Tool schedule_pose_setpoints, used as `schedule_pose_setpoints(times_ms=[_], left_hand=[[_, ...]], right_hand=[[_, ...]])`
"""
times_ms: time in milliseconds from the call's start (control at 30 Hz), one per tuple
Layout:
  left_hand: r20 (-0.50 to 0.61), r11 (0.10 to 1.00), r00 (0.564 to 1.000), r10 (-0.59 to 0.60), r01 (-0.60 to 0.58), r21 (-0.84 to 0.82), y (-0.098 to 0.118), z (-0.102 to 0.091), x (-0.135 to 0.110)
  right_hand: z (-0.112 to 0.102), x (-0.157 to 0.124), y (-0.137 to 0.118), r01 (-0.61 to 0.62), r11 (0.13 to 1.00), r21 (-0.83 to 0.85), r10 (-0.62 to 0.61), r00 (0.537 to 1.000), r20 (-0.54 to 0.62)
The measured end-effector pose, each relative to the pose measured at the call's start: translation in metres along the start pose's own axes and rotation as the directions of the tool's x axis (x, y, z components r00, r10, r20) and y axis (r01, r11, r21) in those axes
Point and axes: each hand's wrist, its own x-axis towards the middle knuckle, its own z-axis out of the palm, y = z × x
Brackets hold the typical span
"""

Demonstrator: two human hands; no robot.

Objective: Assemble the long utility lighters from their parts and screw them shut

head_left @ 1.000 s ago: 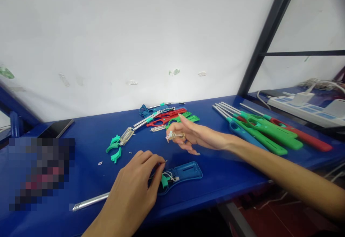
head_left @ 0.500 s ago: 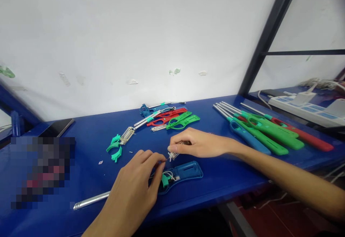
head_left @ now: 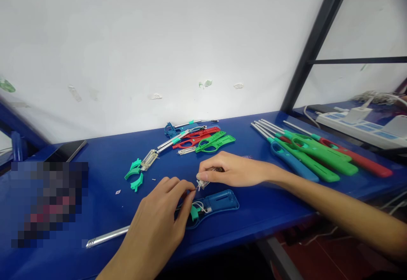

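My right hand [head_left: 233, 170] is closed around a clear lighter fuel tank [head_left: 203, 183], its valve end pointing left. Thumb and forefinger of my left hand [head_left: 162, 212] are pinched at that valve end; whatever they hold is too small to make out. Under my left hand lies an opened blue stick lighter [head_left: 224, 200], its handle half facing up. A green trigger [head_left: 194, 213] and white wires show inside the shell. The lighter's metal tube [head_left: 108, 236] sticks out to the left, with its middle hidden by my left hand.
Behind are red and green handle halves [head_left: 216, 142], another clear fuel tank [head_left: 149, 160] and loose green triggers [head_left: 136, 180]. Several whole stick lighters [head_left: 321, 157] lie to the right, near a power strip [head_left: 352, 127]. A phone [head_left: 68, 150] sits at the left.
Both hands stay almost in place, with the fuel tank's valve end still at my left fingertips. The whole view has shifted very slightly.
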Motion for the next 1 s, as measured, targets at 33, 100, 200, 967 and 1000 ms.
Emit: schedule_pose_setpoints(times_ms=[33, 100, 200, 967, 1000], left_hand=[[0.0, 1.0, 1.0, 0.001, -0.001, 0.001, 0.0002, -0.0001, 0.0], [-0.002, 1.0, 1.0, 0.003, -0.003, 0.004, 0.0006, -0.0001, 0.0], [-0.004, 1.0, 1.0, 0.014, -0.014, 0.013, 0.0012, 0.0004, 0.0002], [-0.022, 0.993, 0.997, 0.078, -0.076, 0.089, 0.0076, 0.0059, -0.004], [-0.026, 0.992, 0.996, 0.084, -0.082, 0.095, 0.0076, 0.0064, -0.0039]], right_hand=[[0.0001, -0.0001, 0.0003, 0.001, 1.0, -0.001, -0.001, 1.0, 0.001], [0.0003, -0.0004, 0.0011, 0.003, 1.0, -0.001, -0.003, 1.0, 0.004], [0.001, -0.0012, 0.002, 0.006, 1.0, -0.003, -0.006, 1.0, 0.006], [0.0093, -0.0013, 0.0053, 0.035, 0.997, -0.073, -0.035, 0.999, -0.007], [0.0097, -0.0014, 0.0053, 0.037, 0.996, -0.08, -0.038, 0.999, -0.007]])
